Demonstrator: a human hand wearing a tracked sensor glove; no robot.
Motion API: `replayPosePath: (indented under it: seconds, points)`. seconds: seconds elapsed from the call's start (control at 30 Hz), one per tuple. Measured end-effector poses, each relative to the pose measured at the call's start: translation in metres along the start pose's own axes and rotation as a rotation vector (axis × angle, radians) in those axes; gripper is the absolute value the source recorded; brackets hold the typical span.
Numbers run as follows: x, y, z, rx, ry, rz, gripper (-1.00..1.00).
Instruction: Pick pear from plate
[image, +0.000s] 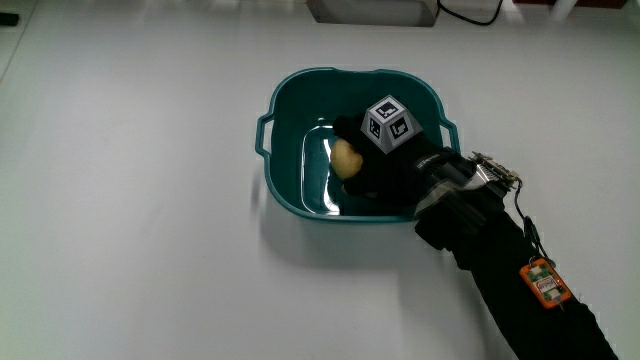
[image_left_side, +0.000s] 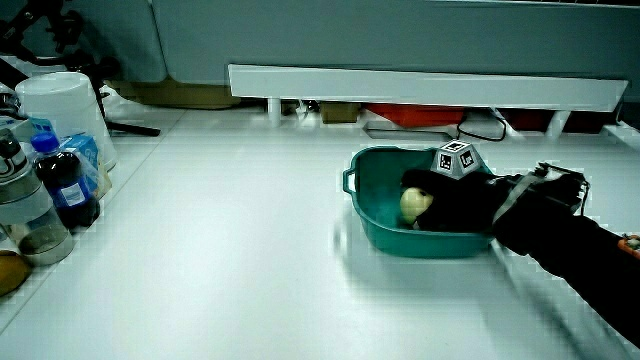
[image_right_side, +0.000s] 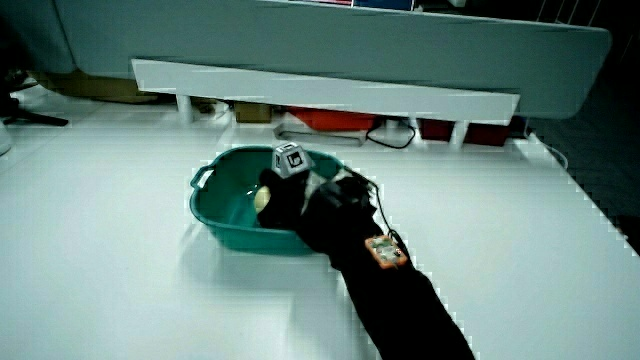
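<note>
- The hand (image: 375, 160) reaches down into a teal basin (image: 290, 95), its forearm (image: 500, 270) crossing the basin's rim on the side nearest the person.
- The fingers are curled around the pear (image: 346, 158), gripping it; the pear sits at the fingertips, low inside the basin, and seems to be at or just above the floor, though I cannot tell if it is touching.
- In both side views the pear (image_left_side: 415, 204) (image_right_side: 262, 199) shows as a pale patch against the glove.
- Only part of the pear is seen, so its long axis and which way its stem points cannot be told.
- The cube (image: 389, 124) on the back of the hand rides about level with the rim.
- The basin walls stand close around the hand on all sides; the open way is straight up.
- The table (image: 130, 200) around the basin is bare and white, with wide room.
- In a side view, bottles (image_left_side: 62, 180) and a white tub (image_left_side: 60, 105) stand at the table's edge, well apart from the hand.
- A low partition (image_left_side: 420, 88) runs along the table, past the basin from the hand.
</note>
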Motion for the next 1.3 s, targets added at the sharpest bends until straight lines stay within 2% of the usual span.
replayPosePath:
  seconds: [0.3, 0.53, 0.57, 0.77, 0.83, 0.87, 0.9, 1.0, 1.2, 1.3]
  points:
    - [0.003, -0.006, 0.007, 0.014, 0.013, 0.018, 1.00]
    - [0.004, -0.025, 0.031, 0.055, 0.010, 0.048, 1.00]
    - [0.004, -0.027, 0.034, 0.060, -0.004, 0.050, 1.00]
    - [0.005, -0.039, 0.052, 0.093, 0.005, 0.067, 1.00]
    - [0.004, -0.045, 0.061, 0.130, -0.002, 0.063, 1.00]
    - [0.005, -0.046, 0.063, 0.122, -0.002, 0.069, 1.00]
    - [0.004, -0.049, 0.068, 0.146, -0.003, 0.069, 1.00]
    - [0.003, -0.054, 0.075, 0.153, -0.003, 0.081, 1.00]
    - [-0.003, -0.060, 0.084, 0.178, -0.022, 0.091, 1.00]
    - [-0.003, -0.058, 0.082, 0.164, -0.014, 0.097, 1.00]
